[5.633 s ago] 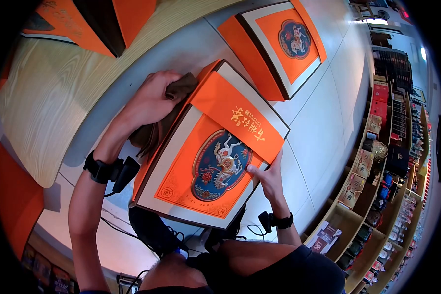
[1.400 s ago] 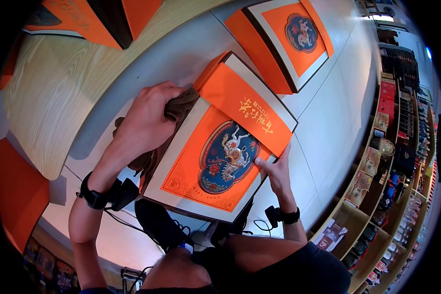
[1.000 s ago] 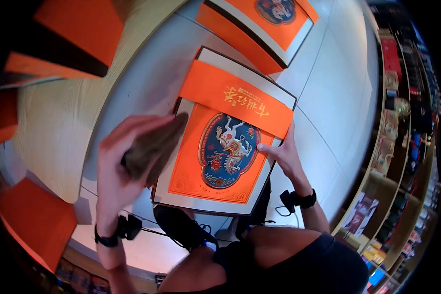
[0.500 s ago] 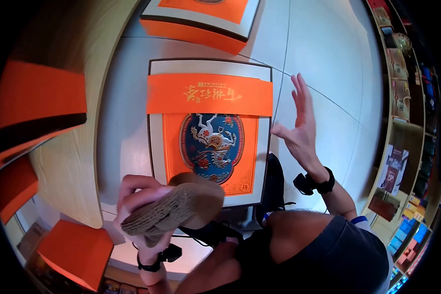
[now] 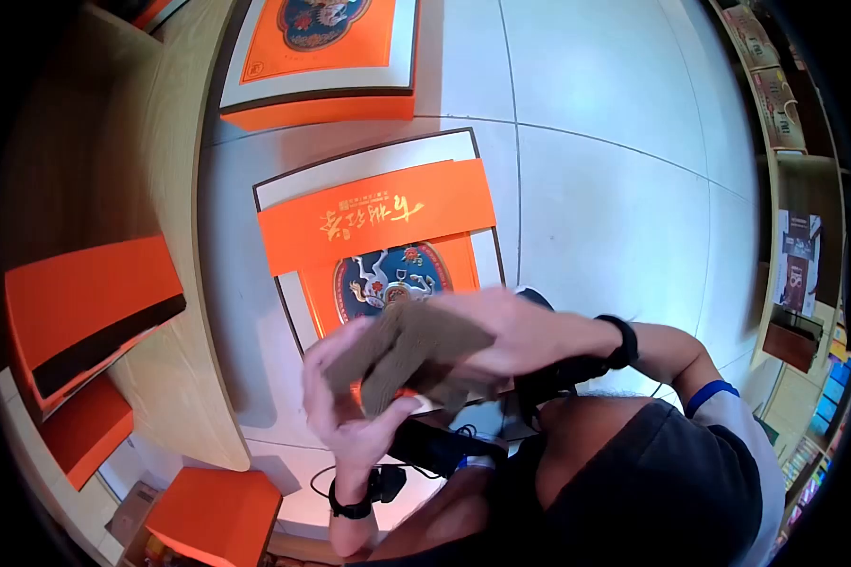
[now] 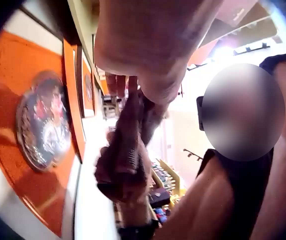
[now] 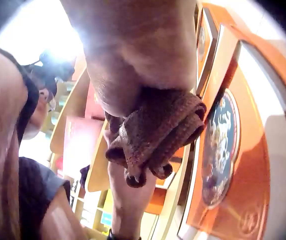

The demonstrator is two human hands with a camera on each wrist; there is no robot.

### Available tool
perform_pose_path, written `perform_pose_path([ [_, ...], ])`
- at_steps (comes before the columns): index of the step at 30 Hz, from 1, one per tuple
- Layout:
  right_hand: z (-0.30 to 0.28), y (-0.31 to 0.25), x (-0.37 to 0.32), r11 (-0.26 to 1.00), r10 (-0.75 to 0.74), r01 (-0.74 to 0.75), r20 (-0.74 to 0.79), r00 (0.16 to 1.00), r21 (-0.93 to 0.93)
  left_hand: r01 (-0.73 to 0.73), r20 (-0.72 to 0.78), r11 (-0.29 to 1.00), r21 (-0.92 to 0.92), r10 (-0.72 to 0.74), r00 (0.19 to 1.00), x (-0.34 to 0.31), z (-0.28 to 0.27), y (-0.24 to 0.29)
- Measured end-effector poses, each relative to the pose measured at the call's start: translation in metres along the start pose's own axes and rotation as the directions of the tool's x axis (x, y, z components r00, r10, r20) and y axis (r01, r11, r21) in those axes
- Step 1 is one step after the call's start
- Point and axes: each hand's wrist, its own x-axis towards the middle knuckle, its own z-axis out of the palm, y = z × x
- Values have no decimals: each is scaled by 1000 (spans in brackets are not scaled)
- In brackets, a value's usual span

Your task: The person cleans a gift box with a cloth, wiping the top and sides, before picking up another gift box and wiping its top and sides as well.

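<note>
A brown cloth (image 5: 416, 354), folded and bunched, is held up between both hands in the head view. My left hand (image 5: 345, 433) grips its left end, with the thumb low and the fingers round the far side. From the right, my right hand (image 5: 529, 331) reaches across and grips the other end. In the right wrist view the cloth (image 7: 158, 132) hangs in thick folds under the hand. Below lies an orange and white gift box (image 5: 373, 217) with a gold-lettered band and a blue horse medallion (image 5: 388, 274); hands and cloth cover its near part.
A matching box (image 5: 321, 90) lies beyond on the tiled floor (image 5: 605, 217). To the left is a pale wooden table (image 5: 175, 369) with an orange box (image 5: 95, 298) on it. Another orange box (image 5: 219, 515) stands at lower left. Stocked shelves (image 5: 790, 184) line the right side.
My left hand has brought the cloth from the box's left side to in front of me. My right hand has let go of the box and come over to grip the cloth.
</note>
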Motion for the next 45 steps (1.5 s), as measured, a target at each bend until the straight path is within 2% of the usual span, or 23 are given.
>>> perform_pose_path([
  [1,-17,-1,-3,999,21,-20,19,1000,-37,-3,10,1000,7,3,1000,-6,-5,-6],
  [3,-49,15,-10,998,-33,21,-232,972,-52,11,-224,924,382,82,971,-22,-20,-23],
  [4,-61,23,-11,994,-82,58,-290,954,-92,156,-324,885,439,-6,946,-39,-26,-31],
  [5,-76,30,-12,987,-132,91,-345,929,-134,149,-315,882,446,-1,949,-52,-28,-37],
  [7,-137,31,-13,989,127,-90,-366,922,115,313,-464,820,480,-66,883,-78,-28,-48],
  [8,-152,35,-8,996,58,-30,-360,931,82,310,-458,818,485,-64,887,-96,-28,-53],
  [9,-160,39,-6,998,-11,30,-350,937,48,425,-514,830,362,-203,833,-113,-27,-58],
  [10,-145,39,1,975,71,59,-551,832,216,529,-549,817,229,-340,763,-122,-22,-61],
  [11,-150,49,2,974,72,62,-552,831,220,529,-549,816,233,-339,764,-126,-17,-64],
  [13,-174,80,11,965,255,-189,-484,837,182,633,-543,766,-114,-581,606,-133,-9,-64],
  [14,-179,93,16,932,363,-307,-498,788,193,687,-532,710,-154,-645,548,-134,-7,-63],
  [15,-180,104,21,932,364,-304,-494,790,199,688,-536,710,-148,-642,547,-135,-8,-65],
  [17,-179,120,31,950,226,-293,-410,884,-110,626,-447,675,-392,-734,512,-138,-12,-68],
  [21,-175,126,39,972,202,-228,-303,931,-52,659,-404,605,-446,-794,455,-139,-17,-67],
  [22,-174,126,39,974,198,-222,-303,932,-47,637,-354,553,-537,-833,425,-139,-19,-69],
  [25,-171,125,39,973,231,-218,-268,935,76,627,-289,508,-591,-859,423,-139,-17,-68],
  [27,-166,121,39,991,123,-132,-261,957,-18,633,-288,505,-587,-861,419,-140,-18,-71],
  [28,-164,117,40,991,124,-132,-262,957,-14,611,-272,524,-594,-845,460,-140,-19,-73],
  [30,-161,110,41,943,317,-332,-281,906,-5,591,-256,542,-598,-828,500,-139,-18,-75],
  [32,-157,113,40,955,283,-295,-292,913,4,568,-264,563,-601,-810,523,-137,-16,-76],
  [36,-149,116,36,976,201,-216,-329,923,-7,602,-312,545,-583,-835,454,-124,-20,-68],
  [42,-142,122,26,973,193,-227,-357,914,-53,686,-301,603,-407,-798,523,-116,-51,-86],
  [45,-134,126,19,976,175,-211,-381,908,-54,701,-398,625,-343,-773,494,-103,-71,-99],
])
